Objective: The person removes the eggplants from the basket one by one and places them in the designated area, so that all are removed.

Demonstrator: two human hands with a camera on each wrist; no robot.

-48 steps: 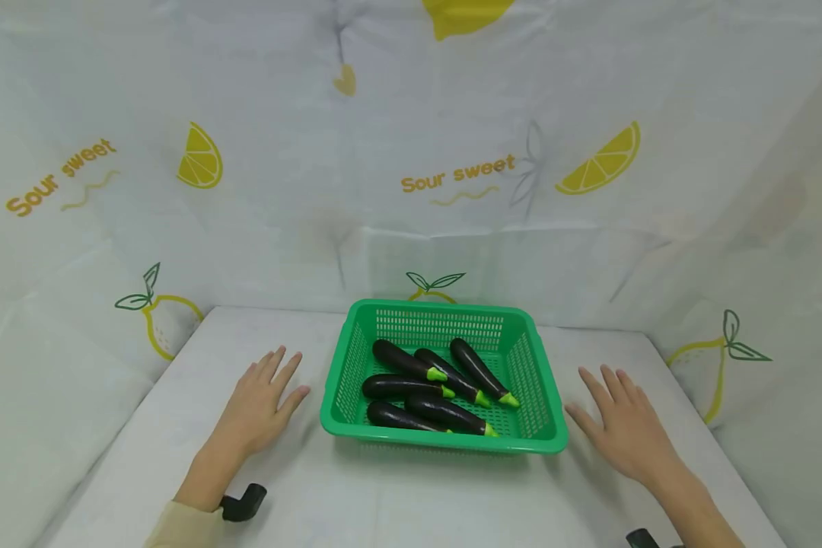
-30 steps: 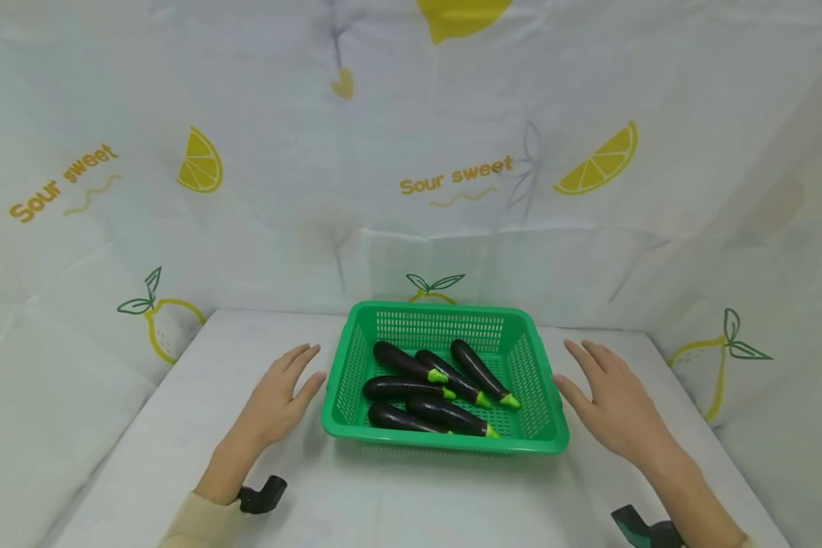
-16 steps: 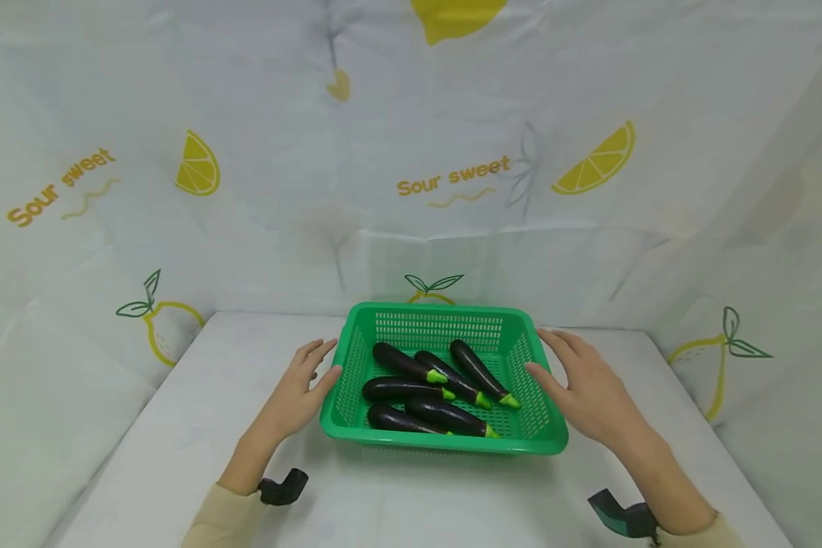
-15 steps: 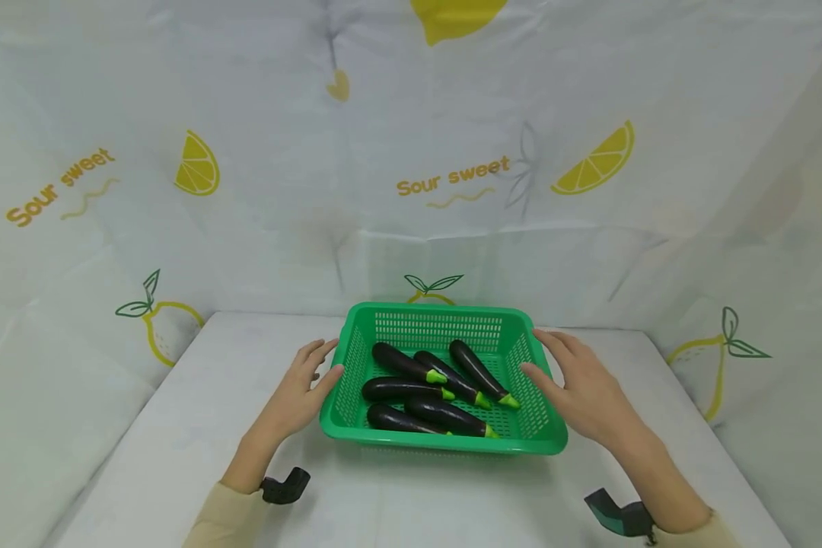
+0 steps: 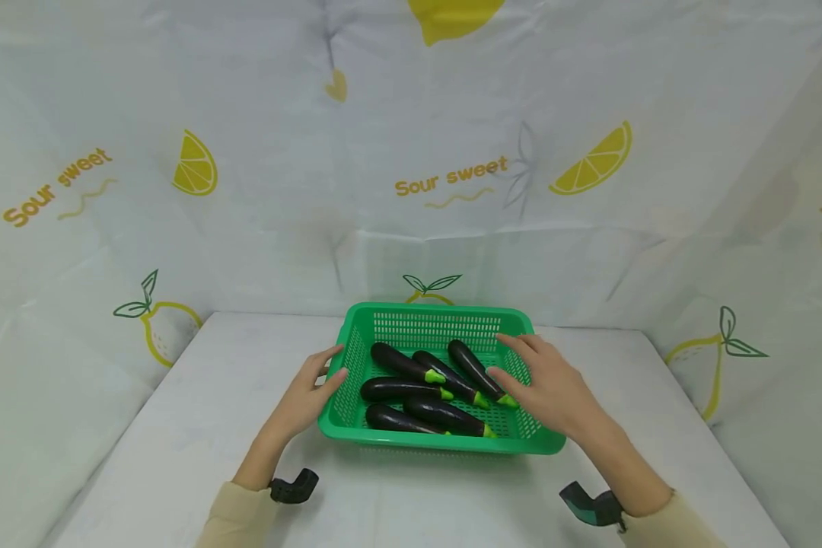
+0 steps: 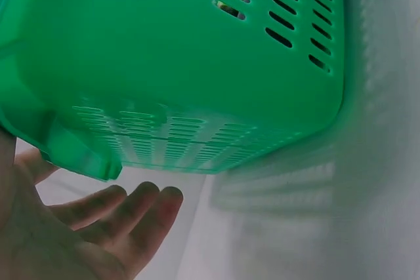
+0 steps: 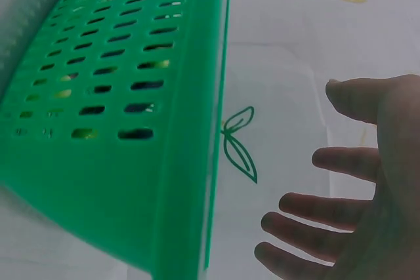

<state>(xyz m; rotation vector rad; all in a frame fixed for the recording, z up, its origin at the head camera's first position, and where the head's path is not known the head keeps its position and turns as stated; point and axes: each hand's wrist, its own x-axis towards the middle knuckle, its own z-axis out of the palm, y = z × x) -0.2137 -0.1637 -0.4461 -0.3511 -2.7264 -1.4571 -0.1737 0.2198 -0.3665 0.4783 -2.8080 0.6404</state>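
Note:
A green plastic basket with slotted walls holds several dark purple eggplants with bright green stem ends. At its left rim is my left hand, the thumb by the rim and the other fingers outside it. In the left wrist view those fingers lie loosely bent below the rim, apart from the wall. My right hand is over the basket's right side with fingers extended. It partly covers the right rim and is nearest the rightmost eggplant. The right wrist view shows its fingers spread, holding nothing.
The basket stands on a white-covered table, near its back edge. Behind and beside it hangs a white lemon-print curtain. A black wrist mount sits on the left wrist, another mount on the right.
Both hands have come inward from the two sides of the basket. The left has reached the left rim; the right has passed over the right rim. Basket and eggplants stay put.

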